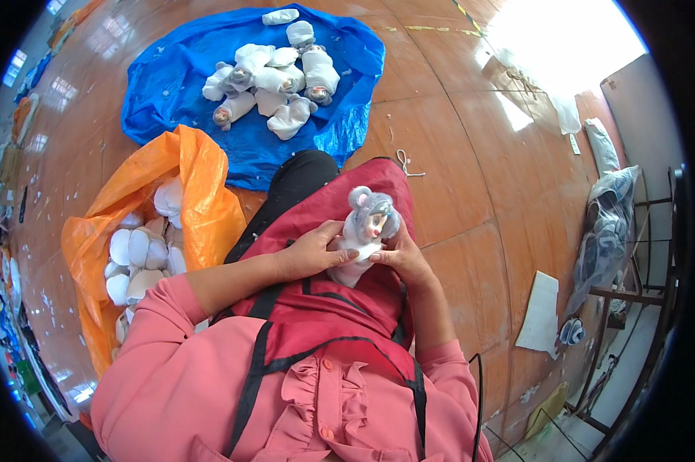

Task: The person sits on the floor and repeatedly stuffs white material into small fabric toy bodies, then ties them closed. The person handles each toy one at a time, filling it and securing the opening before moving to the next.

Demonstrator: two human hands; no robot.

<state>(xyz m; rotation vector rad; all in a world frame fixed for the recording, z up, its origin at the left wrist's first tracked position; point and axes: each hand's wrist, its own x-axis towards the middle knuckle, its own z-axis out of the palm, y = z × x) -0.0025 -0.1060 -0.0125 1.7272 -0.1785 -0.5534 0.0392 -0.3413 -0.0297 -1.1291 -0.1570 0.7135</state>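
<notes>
Two hands on one doll: left hand grips the white body, right hand pinches its edge. Best keep it steady over the lap.

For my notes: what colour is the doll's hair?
Grey, on the doll; seen in the head view.

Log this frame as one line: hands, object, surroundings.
left hand: grips grey-haired doll | right hand: grips same doll | left: orange plastic bag of white parts | ahead: blue tarp, finished dolls
</notes>
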